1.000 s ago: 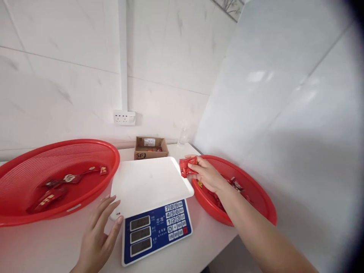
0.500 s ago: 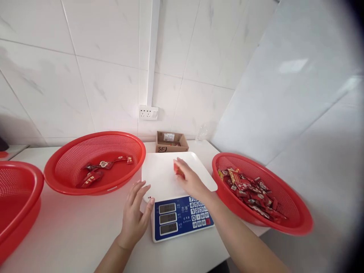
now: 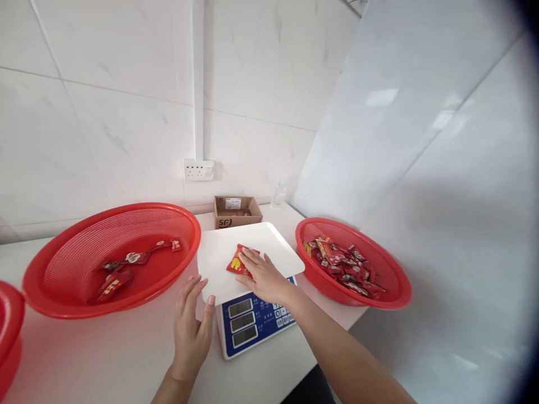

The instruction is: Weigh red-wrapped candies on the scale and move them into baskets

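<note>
On the white pan (image 3: 217, 247) of a digital weighing scale (image 3: 231, 348) lies a small red snack packet (image 3: 234, 264) with a yellow mark. My right hand (image 3: 263, 278) covers part of the packet, its fingers stretched flat over it and the thumb apart. Beside the scale's front left corner, my left hand (image 3: 191, 325) hovers with fingers spread, holding nothing. The digits on the scale's displays are too small to read. To the right, a red mesh basket (image 3: 400, 289) holds a pile of similar packets (image 3: 349, 264).
At the left, a large red basket (image 3: 42, 280) has several packets (image 3: 112, 286) in it. Another red basket (image 3: 10, 336) is cut off at the left edge. An open cardboard box (image 3: 225, 221) and a clear plastic container (image 3: 279, 193) stand by the wall under a socket (image 3: 199, 170).
My right hand has lowered the red packet onto the pan, and its fingers have straightened over it. My left hand stays open near the scale. The view has shifted to the right.
</note>
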A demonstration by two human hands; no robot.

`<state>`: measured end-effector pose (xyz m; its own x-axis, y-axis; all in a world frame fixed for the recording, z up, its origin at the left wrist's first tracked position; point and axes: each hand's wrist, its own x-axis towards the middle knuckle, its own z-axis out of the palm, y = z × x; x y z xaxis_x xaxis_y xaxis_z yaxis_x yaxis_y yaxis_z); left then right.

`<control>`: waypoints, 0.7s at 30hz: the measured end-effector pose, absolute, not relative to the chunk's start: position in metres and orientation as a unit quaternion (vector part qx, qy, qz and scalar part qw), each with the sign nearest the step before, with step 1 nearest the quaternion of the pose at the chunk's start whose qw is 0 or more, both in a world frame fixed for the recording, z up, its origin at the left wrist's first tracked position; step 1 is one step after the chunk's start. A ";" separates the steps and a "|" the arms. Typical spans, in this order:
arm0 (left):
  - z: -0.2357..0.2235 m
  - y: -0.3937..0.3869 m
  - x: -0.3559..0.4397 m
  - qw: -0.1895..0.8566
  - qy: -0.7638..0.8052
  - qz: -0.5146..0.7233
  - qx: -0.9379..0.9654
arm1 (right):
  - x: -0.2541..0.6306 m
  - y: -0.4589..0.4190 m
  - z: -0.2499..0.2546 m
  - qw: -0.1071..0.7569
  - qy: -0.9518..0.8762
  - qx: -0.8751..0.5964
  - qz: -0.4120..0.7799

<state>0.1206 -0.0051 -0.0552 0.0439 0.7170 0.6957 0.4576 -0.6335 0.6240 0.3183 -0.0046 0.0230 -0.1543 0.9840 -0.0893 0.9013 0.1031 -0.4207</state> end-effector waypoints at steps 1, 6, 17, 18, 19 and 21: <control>-0.055 -0.006 0.120 0.117 0.413 0.555 0.713 | 0.325 -0.007 0.026 0.123 -0.733 -0.640 0.194; -0.051 -0.009 0.121 0.105 0.421 0.545 0.717 | 0.399 -0.020 0.041 0.165 -0.673 -0.711 0.117; -0.072 -0.002 0.121 0.019 0.426 0.506 0.749 | 0.573 -0.058 0.031 -0.117 -0.537 -0.800 0.243; -0.076 0.002 0.120 0.009 0.421 0.510 0.750 | 0.576 -0.062 0.030 -0.130 -0.537 -0.794 0.253; -0.081 0.006 0.117 -0.003 0.410 0.513 0.754 | 0.577 -0.067 0.029 -0.138 -0.537 -0.791 0.260; -0.092 0.017 0.111 -0.033 0.374 0.519 0.768 | 0.578 -0.074 0.026 -0.140 -0.541 -0.786 0.262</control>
